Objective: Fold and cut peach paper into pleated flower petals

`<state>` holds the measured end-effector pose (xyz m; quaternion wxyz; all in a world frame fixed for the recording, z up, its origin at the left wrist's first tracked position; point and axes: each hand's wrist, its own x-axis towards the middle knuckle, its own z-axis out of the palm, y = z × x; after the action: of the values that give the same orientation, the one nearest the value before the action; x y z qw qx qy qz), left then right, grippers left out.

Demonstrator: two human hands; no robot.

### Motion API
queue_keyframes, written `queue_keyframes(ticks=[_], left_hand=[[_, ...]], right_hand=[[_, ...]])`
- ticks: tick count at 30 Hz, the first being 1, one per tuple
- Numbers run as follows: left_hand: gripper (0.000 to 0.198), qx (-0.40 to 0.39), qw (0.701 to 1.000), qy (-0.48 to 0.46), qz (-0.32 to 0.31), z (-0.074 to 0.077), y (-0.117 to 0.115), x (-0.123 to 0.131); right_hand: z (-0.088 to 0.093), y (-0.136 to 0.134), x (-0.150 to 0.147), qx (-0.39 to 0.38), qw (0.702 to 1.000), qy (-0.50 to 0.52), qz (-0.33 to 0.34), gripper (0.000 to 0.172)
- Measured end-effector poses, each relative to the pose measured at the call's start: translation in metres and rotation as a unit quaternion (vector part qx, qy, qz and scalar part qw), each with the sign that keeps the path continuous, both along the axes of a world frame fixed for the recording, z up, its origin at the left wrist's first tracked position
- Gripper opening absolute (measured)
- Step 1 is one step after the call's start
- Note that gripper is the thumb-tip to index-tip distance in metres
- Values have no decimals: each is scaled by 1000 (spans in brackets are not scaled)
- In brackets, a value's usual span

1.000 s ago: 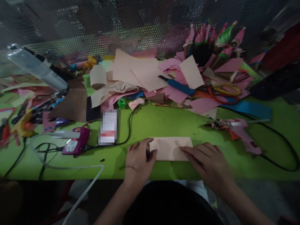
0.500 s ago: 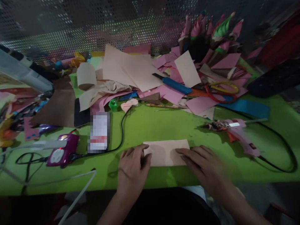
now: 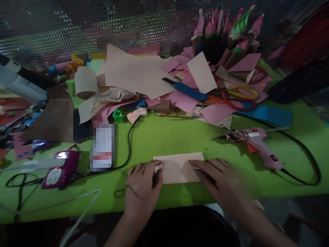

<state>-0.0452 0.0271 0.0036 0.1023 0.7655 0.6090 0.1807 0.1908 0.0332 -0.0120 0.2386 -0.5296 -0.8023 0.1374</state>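
Observation:
A pale pink paper rectangle (image 3: 177, 168) lies on the green tabletop before me, its long side running left to right. My left hand (image 3: 144, 183) is closed at its left end, thumb and index finger bent against the paper. At the other end, my right hand (image 3: 217, 176) has its index finger and thumb on the paper, close together, the other fingers lying side by side. Farther right rests a pink hot glue gun (image 3: 264, 145), touched by neither hand.
Behind lie paper scraps (image 3: 136, 72), a blue utility knife (image 3: 190, 91), scissors (image 3: 240, 96) and a pencil (image 3: 177, 115). At left are a phone (image 3: 103, 147) and a purple power socket (image 3: 61, 169) with cables. Pink and green twisted cones (image 3: 223, 27) stand at the back right.
The camera view has shifted slightly, so most things appear farther left. Both hands stay at the two ends of the paper, with little visible change in their grip.

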Motion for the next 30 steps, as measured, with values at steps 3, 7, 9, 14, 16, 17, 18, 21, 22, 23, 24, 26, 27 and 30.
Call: queue_keyframes(ticks=[3, 7, 9, 14, 16, 17, 18, 21, 22, 23, 24, 26, 27, 30], left_hand=[[12, 11, 1000, 24, -5, 0, 0, 2], [16, 67, 995, 77, -1, 0, 0, 6], [20, 106, 989, 93, -49, -1, 1, 6], [35, 96, 971, 95, -197, 0, -2, 6], [37, 70, 973, 115, -190, 2, -10, 7], [38, 56, 973, 126, -184, 3, -14, 8], [42, 42, 974, 136, -178, 3, -18, 9], [59, 14, 973, 152, -172, 2, -28, 11], [62, 12, 973, 154, -175, 1, -30, 11], [64, 14, 972, 155, -176, -1, -31, 11], [64, 16, 971, 157, -178, -2, -31, 11], [63, 23, 971, 157, -179, -3, -31, 11], [62, 26, 971, 157, -178, -4, -30, 12], [59, 34, 969, 162, -184, -5, -30, 12]], right_hand=[[0, 0, -1, 8, 1000, -18, -7, 26], [1, 0, -3, 17, 999, -35, -10, 27], [1, 0, -3, 21, 999, -43, -12, 28], [0, -1, -4, 28, 997, -64, -20, 28], [0, -2, -5, 29, 997, -69, -25, 27], [-1, -2, -6, 29, 997, -70, -26, 26], [-1, -2, -6, 30, 997, -70, -26, 25], [-3, -1, -5, 32, 997, -68, -32, 25], [-4, -1, -4, 33, 997, -64, -34, 25], [-3, 0, -3, 34, 997, -58, -33, 25], [-2, -1, -2, 40, 997, -49, -34, 25], [2, -5, -1, 70, 996, -33, -44, 25], [4, -9, -2, 91, 994, -27, -51, 25], [9, -27, -14, 123, 992, -27, -19, 28]])
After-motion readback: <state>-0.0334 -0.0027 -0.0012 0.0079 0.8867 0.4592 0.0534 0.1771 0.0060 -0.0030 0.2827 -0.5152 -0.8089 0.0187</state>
